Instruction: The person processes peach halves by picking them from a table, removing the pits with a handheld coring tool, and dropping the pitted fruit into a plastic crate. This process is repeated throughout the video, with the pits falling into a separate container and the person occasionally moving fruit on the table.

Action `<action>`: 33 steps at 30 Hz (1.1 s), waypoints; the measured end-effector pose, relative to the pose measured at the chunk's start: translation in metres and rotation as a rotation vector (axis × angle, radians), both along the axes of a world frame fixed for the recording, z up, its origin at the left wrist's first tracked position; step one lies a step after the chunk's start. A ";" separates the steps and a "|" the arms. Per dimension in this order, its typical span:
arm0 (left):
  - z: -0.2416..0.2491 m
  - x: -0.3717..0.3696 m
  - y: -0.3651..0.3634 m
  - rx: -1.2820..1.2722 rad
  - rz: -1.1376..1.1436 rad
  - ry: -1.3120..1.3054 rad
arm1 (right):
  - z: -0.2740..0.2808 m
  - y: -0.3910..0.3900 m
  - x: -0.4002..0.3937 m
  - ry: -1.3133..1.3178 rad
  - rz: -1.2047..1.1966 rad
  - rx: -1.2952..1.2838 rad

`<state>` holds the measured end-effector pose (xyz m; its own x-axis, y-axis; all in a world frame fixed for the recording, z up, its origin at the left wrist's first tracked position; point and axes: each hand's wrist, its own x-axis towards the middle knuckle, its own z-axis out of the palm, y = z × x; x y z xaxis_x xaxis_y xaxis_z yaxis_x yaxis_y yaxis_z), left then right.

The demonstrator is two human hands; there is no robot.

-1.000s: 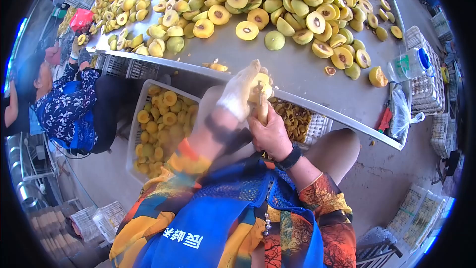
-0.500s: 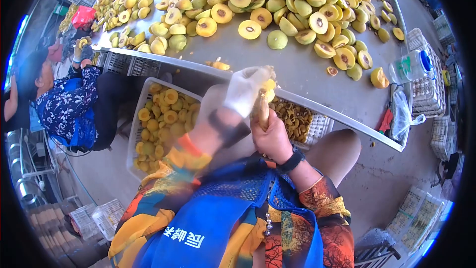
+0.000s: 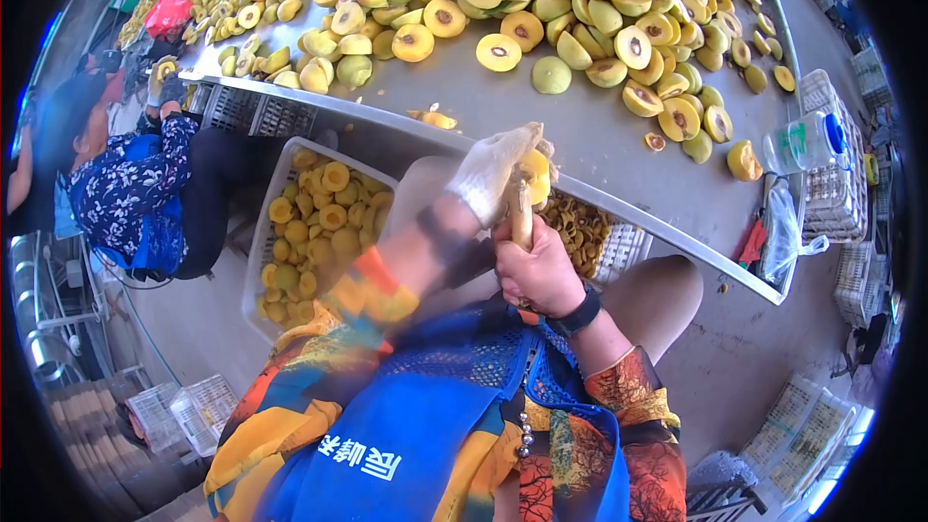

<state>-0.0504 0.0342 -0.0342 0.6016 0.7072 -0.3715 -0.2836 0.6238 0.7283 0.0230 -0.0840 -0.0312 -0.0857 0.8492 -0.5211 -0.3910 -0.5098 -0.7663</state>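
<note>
My left hand (image 3: 496, 170), in a pale glove, is closed around a yellow fruit half (image 3: 535, 175) above the table's front edge. My bare right hand (image 3: 541, 269) grips the wooden handle (image 3: 522, 217) of a tool whose working end meets the fruit and is hidden there. Below my hands, a crate holds brown pits and scraps (image 3: 575, 232). A white crate (image 3: 274, 195) of hollowed yellow halves stands to the left. Halved fruits with pits (image 3: 619, 0) are heaped on the metal table (image 3: 425, 92).
A co-worker (image 3: 135, 184) sits at the left by the table. A clear jar with a blue lid (image 3: 802, 142) and a plastic bag (image 3: 785, 237) are at the table's right end. Stacked crates (image 3: 833, 188) stand beyond; another crate (image 3: 797, 435) is at lower right.
The view has shifted slightly. My left hand has turned the fruit half, so more of it shows, and the tool in my right hand stands more upright against it.
</note>
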 end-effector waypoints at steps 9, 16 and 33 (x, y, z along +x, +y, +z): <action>-0.007 -0.001 -0.002 0.146 0.118 -0.067 | -0.002 -0.005 0.009 0.409 0.054 -0.007; 0.008 0.002 -0.007 0.064 0.138 0.059 | -0.026 -0.007 -0.004 0.387 -0.040 0.089; 0.008 -0.157 0.059 0.798 0.069 1.269 | -0.024 -0.019 0.020 -0.760 0.347 0.206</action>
